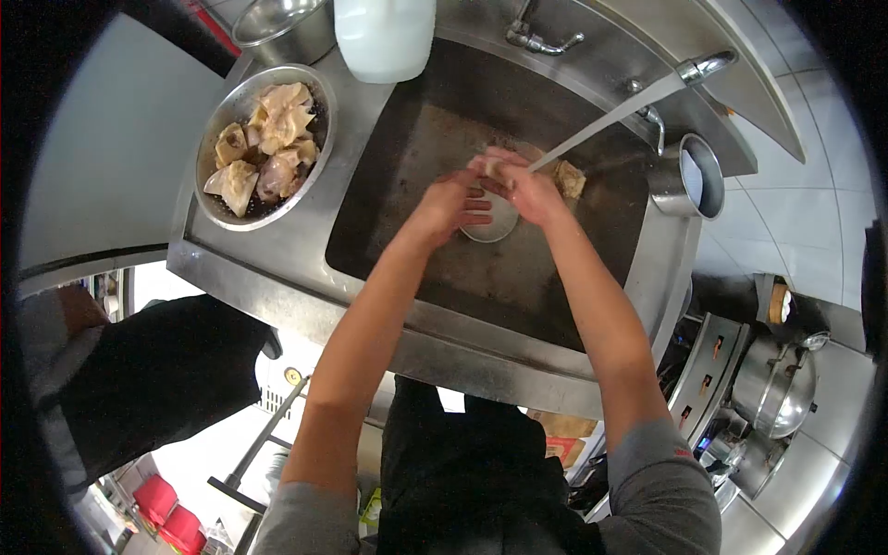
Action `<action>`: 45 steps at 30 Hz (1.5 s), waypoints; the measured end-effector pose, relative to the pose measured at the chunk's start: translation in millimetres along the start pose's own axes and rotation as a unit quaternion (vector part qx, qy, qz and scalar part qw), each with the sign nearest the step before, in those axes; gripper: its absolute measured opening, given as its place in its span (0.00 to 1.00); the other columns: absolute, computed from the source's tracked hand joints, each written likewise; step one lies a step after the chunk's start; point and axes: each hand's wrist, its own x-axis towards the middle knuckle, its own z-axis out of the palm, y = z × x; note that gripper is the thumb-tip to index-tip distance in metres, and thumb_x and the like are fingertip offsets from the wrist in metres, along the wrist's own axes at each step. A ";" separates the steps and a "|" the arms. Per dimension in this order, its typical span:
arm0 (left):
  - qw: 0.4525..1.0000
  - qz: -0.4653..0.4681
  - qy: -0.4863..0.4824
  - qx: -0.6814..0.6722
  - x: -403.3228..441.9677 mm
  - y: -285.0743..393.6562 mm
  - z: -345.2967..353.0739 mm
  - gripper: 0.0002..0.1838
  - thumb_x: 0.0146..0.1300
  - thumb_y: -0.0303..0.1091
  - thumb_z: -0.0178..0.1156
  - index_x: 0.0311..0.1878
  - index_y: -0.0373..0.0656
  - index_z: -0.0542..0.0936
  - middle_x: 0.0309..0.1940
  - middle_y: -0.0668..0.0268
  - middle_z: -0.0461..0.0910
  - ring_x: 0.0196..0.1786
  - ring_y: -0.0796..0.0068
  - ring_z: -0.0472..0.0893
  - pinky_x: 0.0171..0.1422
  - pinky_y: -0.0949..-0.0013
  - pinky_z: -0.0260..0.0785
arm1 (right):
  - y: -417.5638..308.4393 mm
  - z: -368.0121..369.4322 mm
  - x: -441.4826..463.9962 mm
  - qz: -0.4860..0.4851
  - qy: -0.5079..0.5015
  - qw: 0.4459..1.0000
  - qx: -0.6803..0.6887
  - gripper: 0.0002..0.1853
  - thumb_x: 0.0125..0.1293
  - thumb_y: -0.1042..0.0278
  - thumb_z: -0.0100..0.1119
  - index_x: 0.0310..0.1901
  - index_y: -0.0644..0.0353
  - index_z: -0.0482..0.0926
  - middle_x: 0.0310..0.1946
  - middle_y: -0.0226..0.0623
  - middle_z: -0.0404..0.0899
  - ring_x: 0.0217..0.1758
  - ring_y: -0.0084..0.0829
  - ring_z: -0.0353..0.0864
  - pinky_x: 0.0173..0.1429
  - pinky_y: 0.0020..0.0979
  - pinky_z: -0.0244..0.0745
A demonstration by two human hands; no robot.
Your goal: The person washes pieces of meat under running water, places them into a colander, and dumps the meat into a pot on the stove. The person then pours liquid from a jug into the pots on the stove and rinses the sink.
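Note:
My left hand [453, 205] is over the sink, its fingers stretched out and apart toward my right hand. Close against it, my right hand [525, 188] has its fingers bent under the running water [601, 120]. Something pale shows by the right fingers, too small and covered to name. Below both hands is a round, pale, bowl-like thing [490, 225], partly hidden by the fingers. Just right of my right hand, a yellowish chunk of meat or bone [569, 179] lies in the sink [425, 268].
On the left counter stands a metal bowl [211, 185] of pale meat-and-bone chunks [277, 116]. Behind it are a steel pot [287, 42] and a white plastic jug [385, 42]. A faucet [708, 67] pours from the right, above a steel pot [680, 176]. Another person [157, 379] stands at left.

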 end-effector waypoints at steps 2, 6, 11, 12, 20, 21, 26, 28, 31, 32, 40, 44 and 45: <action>0.999 -0.025 -0.008 -0.031 21.4 -1.1 11.5 0.24 0.74 0.47 0.52 0.60 0.33 0.70 0.50 0.50 0.76 0.49 0.59 0.81 0.49 0.57 0.79 | -8.5 19.8 -11.0 -0.073 0.094 0.982 -0.150 0.19 0.76 0.59 0.47 0.62 0.55 0.74 0.54 0.31 0.81 0.54 0.25 0.77 0.57 0.29 0.73; 0.999 0.006 -0.017 -0.052 27.9 -10.8 30.7 0.21 0.75 0.46 0.51 0.57 0.35 0.71 0.47 0.52 0.78 0.48 0.60 0.81 0.47 0.58 0.79 | -17.8 31.4 -40.5 -0.151 0.106 0.945 -0.269 0.19 0.76 0.59 0.46 0.61 0.61 0.73 0.55 0.34 0.81 0.53 0.25 0.79 0.57 0.29 0.75; 0.991 -0.038 -0.114 -0.052 38.8 -15.9 21.8 0.18 0.75 0.44 0.49 0.55 0.39 0.74 0.41 0.57 0.81 0.37 0.61 0.84 0.43 0.59 0.82 | -18.7 -16.8 -33.9 -0.155 0.137 0.966 -0.157 0.19 0.77 0.57 0.47 0.58 0.63 0.74 0.52 0.38 0.82 0.48 0.25 0.81 0.52 0.28 0.78; 0.992 -0.050 -0.112 -0.021 42.9 -16.8 17.1 0.18 0.76 0.44 0.49 0.56 0.40 0.75 0.39 0.58 0.81 0.36 0.61 0.84 0.44 0.59 0.83 | -18.5 -21.6 -29.4 -0.157 0.155 0.965 -0.139 0.19 0.76 0.57 0.48 0.58 0.62 0.75 0.52 0.39 0.82 0.48 0.26 0.82 0.51 0.29 0.79; 0.996 0.010 -0.057 -0.071 74.0 -40.3 56.0 0.13 0.71 0.38 0.54 0.53 0.41 0.77 0.31 0.62 0.81 0.30 0.71 0.83 0.26 0.72 0.75 | 58.2 -96.9 32.3 -0.049 0.164 0.984 0.042 0.28 0.70 0.53 0.57 0.67 0.57 0.67 0.58 0.38 0.75 0.58 0.33 0.77 0.52 0.34 0.80; 0.996 0.014 -0.068 -0.057 71.8 -35.5 53.9 0.12 0.71 0.40 0.56 0.51 0.43 0.79 0.32 0.63 0.81 0.31 0.73 0.82 0.27 0.73 0.75 | 76.1 -117.3 49.6 -0.133 0.085 0.987 0.007 0.27 0.68 0.52 0.59 0.64 0.56 0.69 0.55 0.35 0.76 0.55 0.32 0.79 0.51 0.34 0.79; 0.900 0.092 -0.038 0.424 18.3 9.2 2.3 0.14 0.69 0.32 0.56 0.55 0.42 0.78 0.43 0.59 0.81 0.37 0.67 0.83 0.43 0.63 0.78 | 78.1 -133.3 128.1 -0.101 0.214 0.736 -0.634 0.38 0.59 0.54 0.67 0.69 0.57 0.66 0.63 0.53 0.71 0.62 0.56 0.74 0.65 0.50 0.71; 0.838 0.231 -0.011 0.495 -30.1 37.9 6.3 0.16 0.67 0.29 0.57 0.57 0.40 0.77 0.48 0.56 0.80 0.44 0.65 0.82 0.50 0.60 0.76 | 91.0 -114.8 138.8 -0.125 0.224 0.695 -0.672 0.39 0.58 0.52 0.68 0.69 0.57 0.66 0.62 0.58 0.71 0.61 0.61 0.73 0.66 0.53 0.69; 0.709 0.402 0.041 0.578 -127.8 108.9 6.2 0.20 0.64 0.25 0.61 0.60 0.42 0.76 0.54 0.57 0.78 0.56 0.69 0.78 0.54 0.62 0.75 | 87.9 -112.8 145.2 -0.102 0.183 0.627 -0.750 0.39 0.59 0.49 0.66 0.68 0.58 0.67 0.61 0.61 0.71 0.63 0.62 0.72 0.66 0.54 0.69; 0.776 0.352 0.131 0.507 -153.9 122.8 6.9 0.18 0.62 0.24 0.61 0.56 0.43 0.77 0.48 0.58 0.79 0.44 0.62 0.80 0.42 0.66 0.75 | 89.9 -116.1 144.3 -0.080 0.158 0.604 -0.777 0.38 0.59 0.47 0.65 0.68 0.58 0.67 0.61 0.61 0.72 0.63 0.62 0.71 0.66 0.53 0.69; 0.600 0.472 0.375 0.526 -178.2 184.8 -61.9 0.16 0.68 0.31 0.59 0.57 0.37 0.79 0.44 0.58 0.84 0.46 0.69 0.84 0.51 0.68 0.75 | 81.3 -115.9 136.4 -0.189 0.229 0.881 -0.370 0.27 0.57 0.52 0.71 0.53 0.58 0.75 0.47 0.42 0.81 0.49 0.35 0.80 0.58 0.37 0.75; 0.764 0.394 0.255 0.442 -151.4 112.3 -0.9 0.10 0.68 0.28 0.56 0.50 0.37 0.79 0.42 0.58 0.83 0.46 0.69 0.82 0.50 0.67 0.73 | 43.4 -69.6 70.6 -0.152 0.203 0.925 -0.283 0.20 0.63 0.52 0.65 0.51 0.55 0.77 0.45 0.35 0.80 0.47 0.30 0.79 0.54 0.34 0.74; 0.834 0.342 0.203 0.382 -130.2 89.8 10.1 0.12 0.68 0.29 0.57 0.52 0.37 0.78 0.42 0.57 0.82 0.48 0.69 0.82 0.50 0.67 0.73 | 35.1 -57.3 53.9 -0.121 0.195 0.940 -0.254 0.19 0.65 0.53 0.63 0.52 0.54 0.77 0.45 0.34 0.80 0.47 0.30 0.78 0.53 0.34 0.74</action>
